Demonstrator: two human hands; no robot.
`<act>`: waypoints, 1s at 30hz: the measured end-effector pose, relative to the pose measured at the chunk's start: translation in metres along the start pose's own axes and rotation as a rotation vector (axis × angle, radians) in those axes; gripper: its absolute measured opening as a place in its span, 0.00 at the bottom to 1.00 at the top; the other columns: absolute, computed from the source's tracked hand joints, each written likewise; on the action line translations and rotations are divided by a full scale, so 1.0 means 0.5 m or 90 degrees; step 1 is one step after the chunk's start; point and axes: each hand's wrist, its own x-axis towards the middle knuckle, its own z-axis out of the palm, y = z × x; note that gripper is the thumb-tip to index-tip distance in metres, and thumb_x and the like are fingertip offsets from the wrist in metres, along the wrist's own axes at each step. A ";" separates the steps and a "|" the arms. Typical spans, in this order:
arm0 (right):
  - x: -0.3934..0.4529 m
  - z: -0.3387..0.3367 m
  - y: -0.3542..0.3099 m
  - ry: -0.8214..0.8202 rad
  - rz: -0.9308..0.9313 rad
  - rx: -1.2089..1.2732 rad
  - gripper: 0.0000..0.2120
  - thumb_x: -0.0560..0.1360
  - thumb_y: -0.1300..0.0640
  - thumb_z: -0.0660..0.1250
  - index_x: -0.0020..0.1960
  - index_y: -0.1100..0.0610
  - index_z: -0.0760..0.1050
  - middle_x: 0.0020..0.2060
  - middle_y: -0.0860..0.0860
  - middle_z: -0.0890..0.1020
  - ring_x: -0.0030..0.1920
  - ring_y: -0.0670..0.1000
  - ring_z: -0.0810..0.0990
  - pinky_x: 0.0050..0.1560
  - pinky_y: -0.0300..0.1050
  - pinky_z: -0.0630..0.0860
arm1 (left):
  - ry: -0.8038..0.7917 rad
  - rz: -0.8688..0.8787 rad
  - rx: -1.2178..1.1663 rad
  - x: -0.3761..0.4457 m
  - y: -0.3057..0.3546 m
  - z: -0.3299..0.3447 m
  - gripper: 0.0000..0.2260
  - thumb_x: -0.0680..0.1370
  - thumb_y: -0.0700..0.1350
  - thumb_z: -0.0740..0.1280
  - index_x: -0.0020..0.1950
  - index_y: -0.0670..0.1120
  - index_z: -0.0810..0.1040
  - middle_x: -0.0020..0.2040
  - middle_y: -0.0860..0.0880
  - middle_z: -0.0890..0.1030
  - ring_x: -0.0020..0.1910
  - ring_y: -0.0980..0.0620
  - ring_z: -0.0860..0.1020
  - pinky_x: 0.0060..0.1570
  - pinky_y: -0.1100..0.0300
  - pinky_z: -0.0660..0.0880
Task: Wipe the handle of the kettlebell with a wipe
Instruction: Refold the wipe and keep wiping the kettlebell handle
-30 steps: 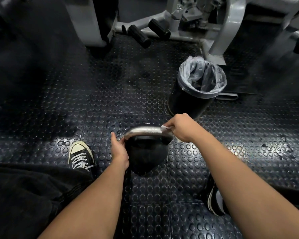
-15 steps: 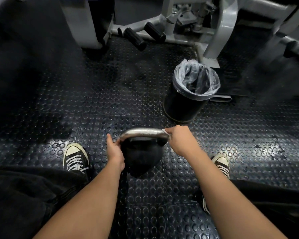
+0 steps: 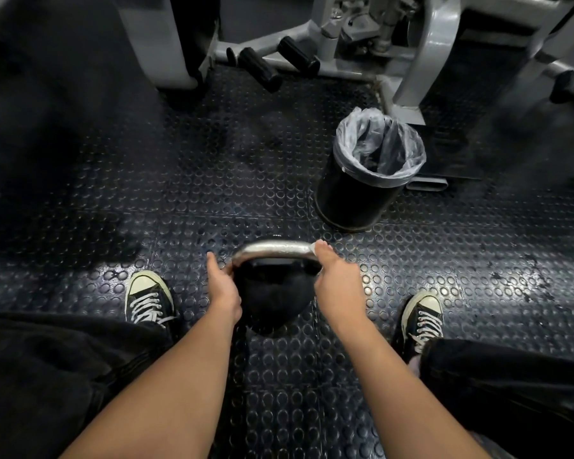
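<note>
A black kettlebell [image 3: 274, 301] stands on the studded rubber floor between my feet. Its shiny metal handle [image 3: 274, 249] arches across the top. My right hand [image 3: 337, 283] is closed around the handle's right end, with a small edge of a white wipe [image 3: 312, 245] showing at my fingertips; most of the wipe is hidden inside the hand. My left hand [image 3: 222, 288] rests against the left side of the kettlebell at the handle's left base, thumb up, steadying it.
A black trash bin [image 3: 362, 197] lined with a clear bag stands just beyond the kettlebell to the right. Grey gym machine frames [image 3: 421, 54] with black padded pegs [image 3: 262, 69] fill the back. My black sneakers [image 3: 150, 299] flank the kettlebell.
My right hand slid along the handle's right end toward me with the wipe. The view shifted back, bringing my right shoe into sight. The left hand kept its place.
</note>
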 end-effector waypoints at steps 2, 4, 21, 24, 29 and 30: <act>-0.020 0.013 0.006 0.023 -0.029 0.010 0.33 0.73 0.75 0.58 0.75 0.55 0.69 0.73 0.50 0.71 0.71 0.49 0.72 0.72 0.39 0.64 | -0.004 -0.006 0.009 -0.003 0.000 0.001 0.31 0.82 0.69 0.50 0.58 0.46 0.79 0.53 0.44 0.82 0.50 0.46 0.81 0.49 0.49 0.79; -0.029 0.018 0.019 0.032 -0.029 0.022 0.32 0.74 0.75 0.58 0.75 0.55 0.68 0.73 0.50 0.70 0.71 0.47 0.71 0.71 0.36 0.63 | -0.003 -0.012 0.006 -0.005 -0.001 0.001 0.30 0.82 0.70 0.51 0.55 0.46 0.79 0.53 0.43 0.83 0.51 0.45 0.81 0.44 0.51 0.78; -0.024 0.053 0.006 0.115 -0.033 0.083 0.29 0.76 0.75 0.60 0.73 0.56 0.71 0.71 0.47 0.72 0.72 0.44 0.68 0.71 0.30 0.56 | 0.008 -0.018 -0.017 0.004 -0.003 0.000 0.33 0.82 0.69 0.51 0.64 0.43 0.79 0.53 0.43 0.82 0.51 0.45 0.81 0.42 0.51 0.77; -0.048 0.065 0.025 0.111 -0.026 0.075 0.30 0.77 0.74 0.60 0.75 0.54 0.67 0.72 0.42 0.67 0.73 0.43 0.67 0.67 0.22 0.52 | 0.010 -0.015 -0.005 0.009 -0.004 -0.003 0.34 0.82 0.69 0.51 0.65 0.43 0.78 0.56 0.42 0.83 0.52 0.45 0.81 0.42 0.51 0.76; -0.030 0.068 0.019 0.149 -0.007 0.096 0.28 0.77 0.74 0.61 0.73 0.55 0.70 0.71 0.46 0.72 0.73 0.43 0.67 0.70 0.32 0.61 | -0.003 -0.007 -0.004 0.011 -0.008 -0.002 0.34 0.82 0.69 0.50 0.69 0.43 0.77 0.62 0.42 0.81 0.57 0.44 0.80 0.66 0.41 0.73; -0.032 0.071 0.012 0.156 -0.026 0.090 0.28 0.76 0.75 0.62 0.73 0.56 0.70 0.71 0.47 0.73 0.72 0.44 0.68 0.70 0.33 0.62 | -0.002 -0.007 -0.006 0.009 -0.007 -0.001 0.34 0.83 0.69 0.49 0.69 0.43 0.76 0.62 0.42 0.81 0.57 0.44 0.80 0.68 0.41 0.71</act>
